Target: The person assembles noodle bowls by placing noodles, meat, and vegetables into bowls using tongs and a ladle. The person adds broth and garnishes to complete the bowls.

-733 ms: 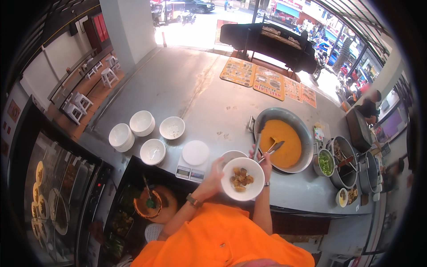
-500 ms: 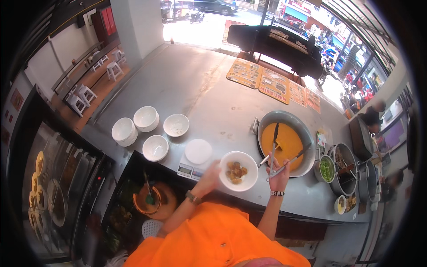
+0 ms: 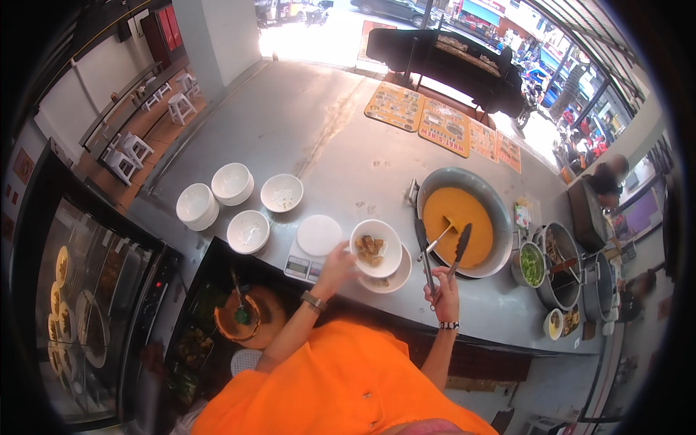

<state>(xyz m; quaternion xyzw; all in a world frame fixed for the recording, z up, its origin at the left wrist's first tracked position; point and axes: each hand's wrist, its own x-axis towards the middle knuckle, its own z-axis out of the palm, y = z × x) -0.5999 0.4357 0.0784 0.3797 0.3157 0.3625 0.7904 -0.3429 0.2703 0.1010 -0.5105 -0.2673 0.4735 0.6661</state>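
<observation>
My left hand [image 3: 338, 270], slightly blurred, grips the left rim of a white bowl [image 3: 394, 257] with brown chunks in it. Beneath that bowl, partly covered by it, a second white bowl [image 3: 402, 278] rests at the counter's near edge. My right hand [image 3: 444, 295] holds metal tongs [image 3: 426, 270] with black tips pointing away from me, the arms spread and nothing between them. Just beyond the tongs is a large metal pot [image 3: 500, 217] of orange soup [image 3: 464, 210]. A ladle [image 3: 437, 241] leans in the pot, its handle over the rim.
White bowls [image 3: 196, 203], some stacked, stand at left beside a kitchen scale [image 3: 319, 235]. Pots [image 3: 562, 290] and a container of chopped greens [image 3: 533, 268] are at right. Printed menu sheets [image 3: 444, 127] lie on the far counter. A clay mortar [image 3: 235, 326] sits below at left.
The bowl of chunks has shifted up and slightly left, showing another bowl beneath it. The tongs have swung away from over the soup, and their arms have turned left.
</observation>
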